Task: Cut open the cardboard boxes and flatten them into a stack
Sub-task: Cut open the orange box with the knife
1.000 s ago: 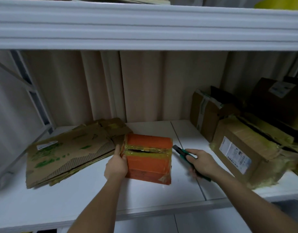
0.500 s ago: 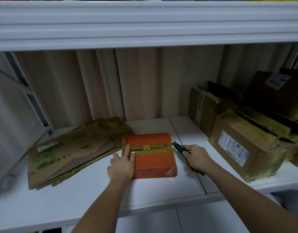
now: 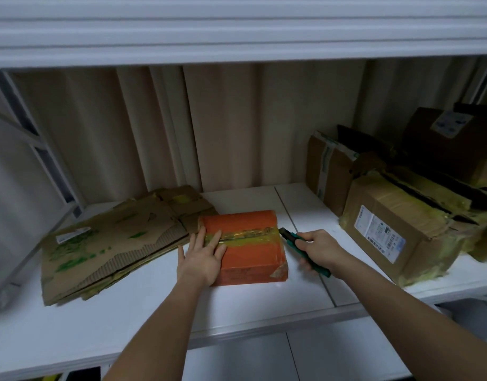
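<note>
Orange box held flat on the shelf, knife at its right edge.

The left hand (image 3: pixel 202 258) presses with straight fingers on the taped orange box (image 3: pixel 248 248) lying on the white shelf (image 3: pixel 99 320); the right hand (image 3: pixel 319 250) grips a green knife (image 3: pixel 293 239), tip at the tape's right end. Flattened cardboard (image 3: pixel 113 243) lies left, brown boxes (image 3: pixel 402 229) right.

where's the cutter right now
In the head view, the green cutter is held in the right hand, just right of the orange box.

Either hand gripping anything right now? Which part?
The right hand grips the green utility knife by its handle, blade end at the orange box. The left hand grips nothing; it presses flat on the box top.
</note>
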